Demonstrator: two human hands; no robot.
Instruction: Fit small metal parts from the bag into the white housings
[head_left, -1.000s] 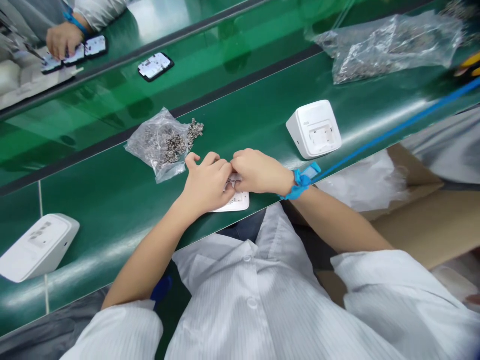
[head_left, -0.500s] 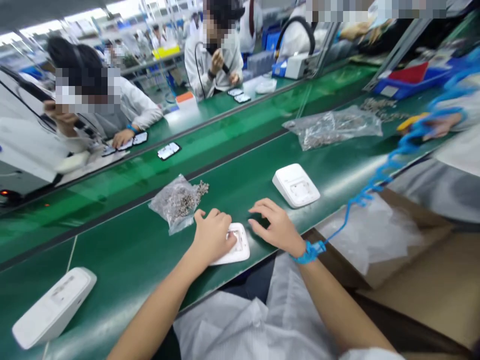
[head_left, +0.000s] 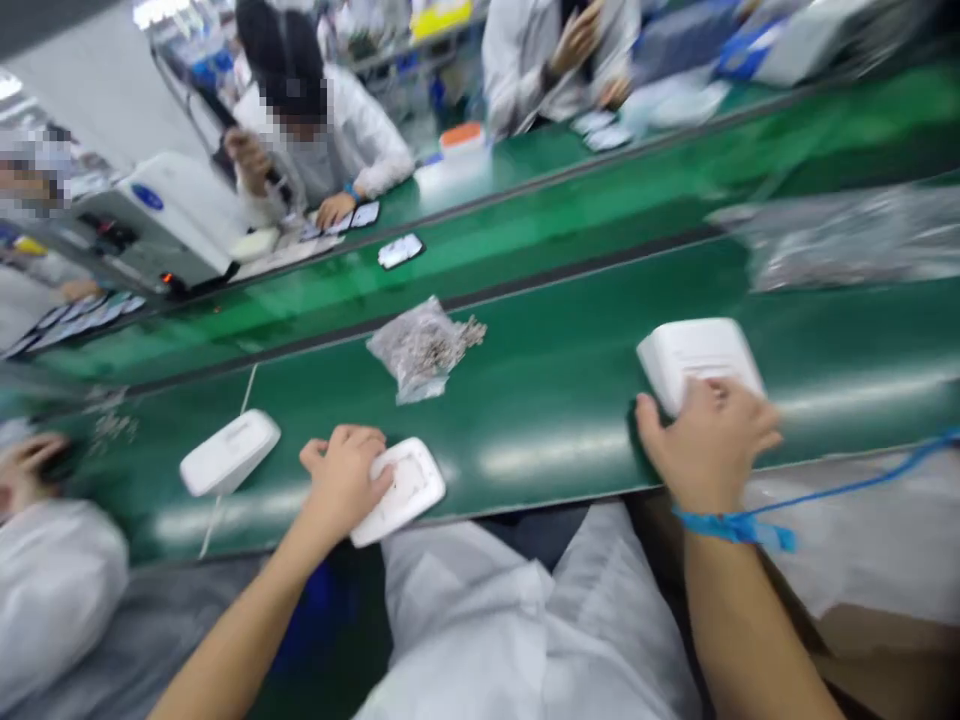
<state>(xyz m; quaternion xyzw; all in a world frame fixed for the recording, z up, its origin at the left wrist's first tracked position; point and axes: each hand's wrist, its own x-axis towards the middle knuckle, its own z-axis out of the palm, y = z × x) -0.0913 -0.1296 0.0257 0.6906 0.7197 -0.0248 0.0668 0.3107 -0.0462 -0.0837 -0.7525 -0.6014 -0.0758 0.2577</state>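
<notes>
My left hand (head_left: 346, 482) grips the left edge of a white plastic housing (head_left: 411, 492), its thumb over the recessed face. The housing lies at the front edge of the green bench. My right hand (head_left: 709, 440), slightly blurred and wearing a blue wrist strap (head_left: 731, 527), is spread over the near end of a second white housing (head_left: 701, 350). Its thumb is left of the other fingers, which cover part of that housing's face; firm contact is hard to make out. Behind the left hand lies a clear bag of small metal parts (head_left: 424, 350), some spilling out.
A third white housing (head_left: 231, 452) lies on the left of the green bench (head_left: 555, 380). A large clear bag (head_left: 855, 240) rests at back right. A co-worker's hand (head_left: 34, 465) is at far left. A blue cord (head_left: 862, 490) runs right from my strap, over a cardboard box (head_left: 862, 640).
The view has swung left. My left hand has shifted left with its housing, relative to the bag of parts. My right hand has moved right, onto the second housing.
</notes>
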